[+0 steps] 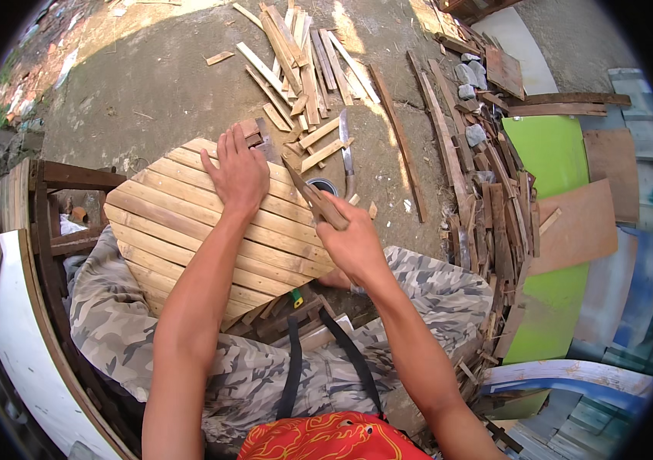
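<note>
A panel of pale wooden slats [173,203] with angled corners lies across my lap. My left hand [238,172] rests on its far part, fingers stretched forward and thumb apart, touching the slats. Just beyond the fingertips are a small brown wooden block [250,130] and a grey flat piece. Over the panel's right edge, my right hand [353,234] is closed round a wood-handled blade [312,198], narrow and pointed, slanting away to the left. A long knife [345,146] with a wooden handle lies on the ground beyond, near a dark round container [323,185].
Loose wooden strips [296,61] are heaped on the concrete ahead. Scrap wood [495,199] and stones are piled along my right, beside a green board [545,153]. To my left stands a dark wooden frame [73,176]. Under the panel, a green-and-yellow object [296,297] shows.
</note>
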### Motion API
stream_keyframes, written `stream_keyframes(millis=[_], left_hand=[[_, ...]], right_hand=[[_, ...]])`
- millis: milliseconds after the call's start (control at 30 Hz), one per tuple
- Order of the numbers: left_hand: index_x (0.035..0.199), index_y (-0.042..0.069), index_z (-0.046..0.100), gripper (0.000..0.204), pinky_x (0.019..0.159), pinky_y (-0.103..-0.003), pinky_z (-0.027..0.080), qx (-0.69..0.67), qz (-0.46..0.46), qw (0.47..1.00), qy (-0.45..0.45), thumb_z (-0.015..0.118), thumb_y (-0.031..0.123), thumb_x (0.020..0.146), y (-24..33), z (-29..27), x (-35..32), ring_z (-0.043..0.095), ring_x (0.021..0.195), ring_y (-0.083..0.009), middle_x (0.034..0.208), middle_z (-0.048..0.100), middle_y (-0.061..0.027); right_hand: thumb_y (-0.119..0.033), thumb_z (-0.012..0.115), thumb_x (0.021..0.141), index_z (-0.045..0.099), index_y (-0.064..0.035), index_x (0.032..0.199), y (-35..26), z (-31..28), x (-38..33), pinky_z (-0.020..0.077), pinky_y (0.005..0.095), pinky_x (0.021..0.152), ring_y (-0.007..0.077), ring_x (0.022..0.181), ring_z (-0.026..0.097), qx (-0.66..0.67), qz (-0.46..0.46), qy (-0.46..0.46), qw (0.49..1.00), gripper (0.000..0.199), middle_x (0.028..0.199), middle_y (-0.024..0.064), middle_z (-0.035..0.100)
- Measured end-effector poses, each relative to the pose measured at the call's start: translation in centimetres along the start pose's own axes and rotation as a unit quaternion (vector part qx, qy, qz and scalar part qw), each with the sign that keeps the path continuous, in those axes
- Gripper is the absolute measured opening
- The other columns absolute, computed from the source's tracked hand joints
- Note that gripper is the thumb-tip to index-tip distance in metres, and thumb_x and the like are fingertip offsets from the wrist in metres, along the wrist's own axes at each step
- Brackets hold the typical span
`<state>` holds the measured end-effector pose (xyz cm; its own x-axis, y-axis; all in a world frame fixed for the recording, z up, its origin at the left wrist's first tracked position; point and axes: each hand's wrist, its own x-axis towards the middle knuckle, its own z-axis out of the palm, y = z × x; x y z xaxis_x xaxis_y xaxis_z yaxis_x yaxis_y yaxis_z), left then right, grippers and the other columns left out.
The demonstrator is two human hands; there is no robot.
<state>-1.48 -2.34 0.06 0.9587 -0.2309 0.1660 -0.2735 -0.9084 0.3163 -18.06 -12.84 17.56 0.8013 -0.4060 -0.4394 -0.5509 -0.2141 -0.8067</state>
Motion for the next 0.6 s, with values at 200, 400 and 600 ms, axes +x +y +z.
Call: stream_keyframes(millis=[200,400,600], left_hand=[[0.155,0.003,0.041,0.06,0.125,-0.06,0.013,-0.022,0.0,1.0,-0.001,0.049,0.026,0.101,-0.3,-0.3,0.1,0.041,0.148,-0.0243,0.154,0.052,-0.0113],[0.155,0.004,0.041,0.059,0.125,-0.061,0.012,-0.014,0.01,1.0,0.01,0.048,0.026,0.101,0.2,0.4,-0.2,0.04,0.149,-0.0246,0.154,0.052,-0.0112],[0.155,0.004,0.04,0.059,0.125,-0.061,0.01,-0.015,0.008,1.0,0.001,0.048,0.026,0.101,0.3,-0.2,-0.9,0.039,0.149,-0.0238,0.155,0.051,-0.0109]], right_hand=[[-0.016,0.06,0.084,0.058,0.0112,0.136,2.7,3.0,5.5,0.0538,0.0416,0.091,0.0415,0.1,0.071,-0.04,0.022,0.007,0.999,0.058,0.111,0.0335,0.07],[0.004,0.053,0.083,0.05,0.0089,0.147,0.6,-5.4,-17.1,0.0462,0.0327,0.107,0.0243,0.127,0.064,0.058,0.099,0.0,0.993,0.064,0.137,0.0202,0.066],[-0.015,0.06,0.087,0.06,0.0036,0.138,-0.2,-0.7,-2.2,0.0533,0.0332,0.086,0.025,0.092,0.071,0.01,0.127,0.008,0.992,0.055,0.105,0.0203,0.075]])
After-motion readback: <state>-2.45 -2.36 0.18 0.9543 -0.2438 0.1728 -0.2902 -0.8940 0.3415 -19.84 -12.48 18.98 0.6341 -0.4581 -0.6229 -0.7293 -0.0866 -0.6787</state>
